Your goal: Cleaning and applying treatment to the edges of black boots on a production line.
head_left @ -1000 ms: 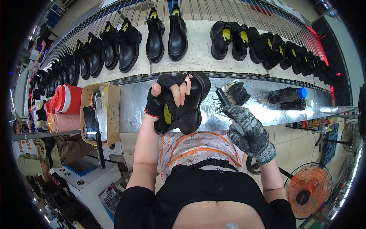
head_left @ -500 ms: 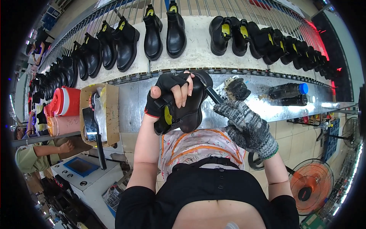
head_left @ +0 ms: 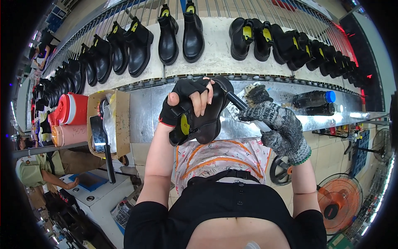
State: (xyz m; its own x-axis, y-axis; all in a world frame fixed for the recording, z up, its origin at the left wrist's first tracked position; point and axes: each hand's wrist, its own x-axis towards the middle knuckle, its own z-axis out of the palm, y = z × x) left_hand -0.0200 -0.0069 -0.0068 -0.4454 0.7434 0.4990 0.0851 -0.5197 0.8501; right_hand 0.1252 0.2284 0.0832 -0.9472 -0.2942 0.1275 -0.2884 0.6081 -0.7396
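My left hand, in a black fingerless glove, grips a black ankle boot above the metal ledge. The boot is tilted, its yellow-lined opening toward me and its toe pointing away. In a grey knitted glove, my right hand is closed round a stick-like tool with a black cylindrical front and a pale handle. The tool's front end meets the boot's edge near the toe; its exact kind I cannot make out. Beyond that glove lies a crumpled, blackened cloth on a pale sheet.
Black boots stand in rows along the pale conveyor. Two dark bottles lie on the metal ledge. At left are a cardboard box, a red jug and another person's arm. An orange fan is at lower right.
My right hand has shifted slightly right, and more of the tool's pale handle shows. The boot stays nearly in place. The conveyor boots have moved slightly right. The other person's arm has moved lower.
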